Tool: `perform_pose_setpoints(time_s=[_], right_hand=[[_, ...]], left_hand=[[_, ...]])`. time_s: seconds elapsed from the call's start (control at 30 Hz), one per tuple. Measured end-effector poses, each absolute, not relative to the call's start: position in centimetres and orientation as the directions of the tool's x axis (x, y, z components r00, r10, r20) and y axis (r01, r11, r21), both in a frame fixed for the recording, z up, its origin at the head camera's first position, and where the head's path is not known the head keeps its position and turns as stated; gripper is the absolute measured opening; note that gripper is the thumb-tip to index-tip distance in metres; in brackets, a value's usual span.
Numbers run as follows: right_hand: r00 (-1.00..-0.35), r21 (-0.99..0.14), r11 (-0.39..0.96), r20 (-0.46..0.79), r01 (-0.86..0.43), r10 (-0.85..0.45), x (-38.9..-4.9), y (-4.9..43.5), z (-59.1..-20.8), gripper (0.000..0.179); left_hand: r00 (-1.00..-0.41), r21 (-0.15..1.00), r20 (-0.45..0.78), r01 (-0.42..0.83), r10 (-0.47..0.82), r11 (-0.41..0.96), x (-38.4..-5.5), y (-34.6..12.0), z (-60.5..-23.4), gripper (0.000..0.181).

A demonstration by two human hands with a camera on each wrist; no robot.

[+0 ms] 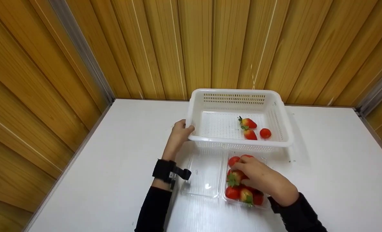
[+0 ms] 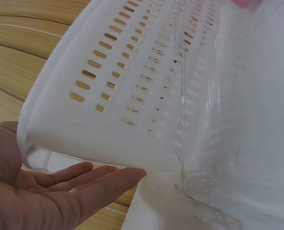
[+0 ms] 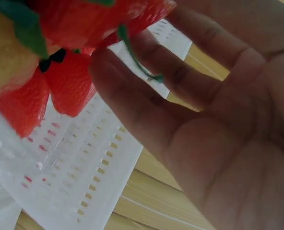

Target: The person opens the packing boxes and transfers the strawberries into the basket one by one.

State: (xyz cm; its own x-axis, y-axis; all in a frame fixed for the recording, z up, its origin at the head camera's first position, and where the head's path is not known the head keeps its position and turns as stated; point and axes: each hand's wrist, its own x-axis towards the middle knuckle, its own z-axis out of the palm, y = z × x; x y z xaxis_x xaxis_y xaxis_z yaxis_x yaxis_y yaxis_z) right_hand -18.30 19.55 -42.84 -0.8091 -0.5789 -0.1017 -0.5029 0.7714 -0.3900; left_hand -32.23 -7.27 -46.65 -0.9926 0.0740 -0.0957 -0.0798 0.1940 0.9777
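Note:
My left hand [image 1: 179, 137] grips the near left corner of a white plastic basket [image 1: 219, 124], thumb over its rim and fingers outside and under it. In the left wrist view those fingers [image 2: 103, 189] lie along the basket's slotted wall. Over a clear plastic box of strawberries, my right hand [image 1: 258, 174] has its fingers and thumb about a strawberry [image 1: 234, 178] with green leaves. The right wrist view shows the fingertips against a red strawberry [image 3: 99, 21]; the thumb is not clear there. The hand hides some fruit in the box [image 1: 224, 188].
Inside the basket lie two leafy strawberries [image 1: 250, 134] and one round red fruit [image 1: 265, 133]. The box's clear lid [image 1: 205, 177] lies flat to its left, just in front of the basket. Behind the white table [image 1: 129, 154] stands a wood-panelled wall [image 1: 226, 48].

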Motion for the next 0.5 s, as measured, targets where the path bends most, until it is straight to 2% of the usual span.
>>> perform_pose_setpoints(time_s=[0.5], right_hand=[[-0.792, -0.375, 0.778, -0.157, -0.504, -0.59, -18.36, 19.22, -42.7, 0.024]], left_hand=[[-0.993, 0.975, -0.099, -0.085, 0.063, 0.204, -32.31, -7.25, -46.63, 0.045]])
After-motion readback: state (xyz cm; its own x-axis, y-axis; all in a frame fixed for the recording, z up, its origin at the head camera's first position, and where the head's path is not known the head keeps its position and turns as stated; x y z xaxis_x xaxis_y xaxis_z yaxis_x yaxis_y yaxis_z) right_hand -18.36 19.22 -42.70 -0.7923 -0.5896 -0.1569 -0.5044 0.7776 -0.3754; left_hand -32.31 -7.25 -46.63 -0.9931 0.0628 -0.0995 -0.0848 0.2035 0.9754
